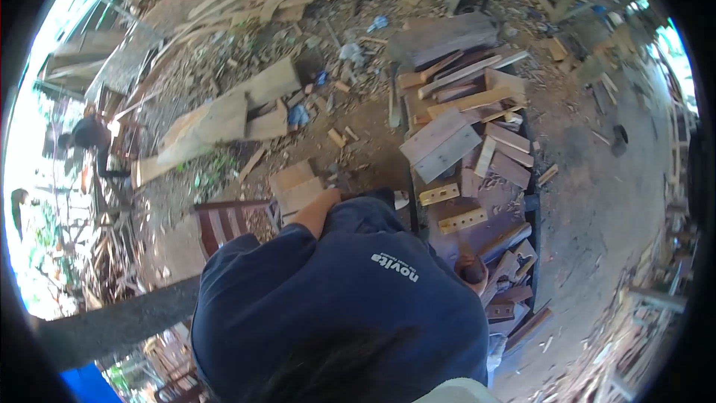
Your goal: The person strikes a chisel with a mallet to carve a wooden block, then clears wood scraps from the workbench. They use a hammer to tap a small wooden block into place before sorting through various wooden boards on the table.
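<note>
My left forearm bends in front of the navy shirt beside pale boards (297,185), and the left hand is hidden by the body. At the near right part of the bench, my right hand (477,282) is closed around a dark brown rounded thing too small to make out. Just beyond it lie a yellowish block with holes (462,221) and a second holed block (439,194). Dark reddish wood pieces (501,310) rest to the right of this hand.
Wide planks (441,145) and stacked offcuts cover the far part of the bench. A slatted reddish wooden piece (233,222) stands at the left. Long boards (216,121) and scraps lie on the ground. A person (91,134) is at the far left.
</note>
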A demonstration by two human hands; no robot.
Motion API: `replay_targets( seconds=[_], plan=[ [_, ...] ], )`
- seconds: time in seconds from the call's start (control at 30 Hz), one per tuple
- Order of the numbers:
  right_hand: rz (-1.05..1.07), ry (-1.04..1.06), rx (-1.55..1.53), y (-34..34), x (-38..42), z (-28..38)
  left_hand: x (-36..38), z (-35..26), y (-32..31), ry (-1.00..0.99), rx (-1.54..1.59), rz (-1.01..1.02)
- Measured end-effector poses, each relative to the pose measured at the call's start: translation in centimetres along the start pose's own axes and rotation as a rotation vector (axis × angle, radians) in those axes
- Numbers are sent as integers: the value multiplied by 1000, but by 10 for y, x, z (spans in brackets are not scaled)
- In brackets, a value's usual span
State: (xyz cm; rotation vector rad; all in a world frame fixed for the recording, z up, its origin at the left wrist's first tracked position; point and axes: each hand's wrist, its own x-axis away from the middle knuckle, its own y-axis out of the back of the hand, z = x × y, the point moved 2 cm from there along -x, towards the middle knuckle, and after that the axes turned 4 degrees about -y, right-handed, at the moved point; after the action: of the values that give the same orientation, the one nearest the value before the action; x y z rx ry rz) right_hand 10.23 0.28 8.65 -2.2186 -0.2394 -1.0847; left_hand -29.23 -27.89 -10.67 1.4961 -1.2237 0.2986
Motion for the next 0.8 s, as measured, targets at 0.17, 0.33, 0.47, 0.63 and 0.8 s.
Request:
replay_targets(
  seconds=[0.17,0.33,0.47,0.63,0.8],
  plan=[
    [-59,178,110,18,1,6,-19,3,0,-2,-86,31],
    [95,-73,-52,19,-6,24,-39,6,-5,-80,-149,-46],
    [-9,-64,-91,11,-7,33,-42,-6,4,13,-138,105],
    [30,13,16,9,-20,38,-10,-34,27,87,-106,88],
    [45,76,51,14,-21,38,11,-104,71,-186,103,-359]
  ],
)
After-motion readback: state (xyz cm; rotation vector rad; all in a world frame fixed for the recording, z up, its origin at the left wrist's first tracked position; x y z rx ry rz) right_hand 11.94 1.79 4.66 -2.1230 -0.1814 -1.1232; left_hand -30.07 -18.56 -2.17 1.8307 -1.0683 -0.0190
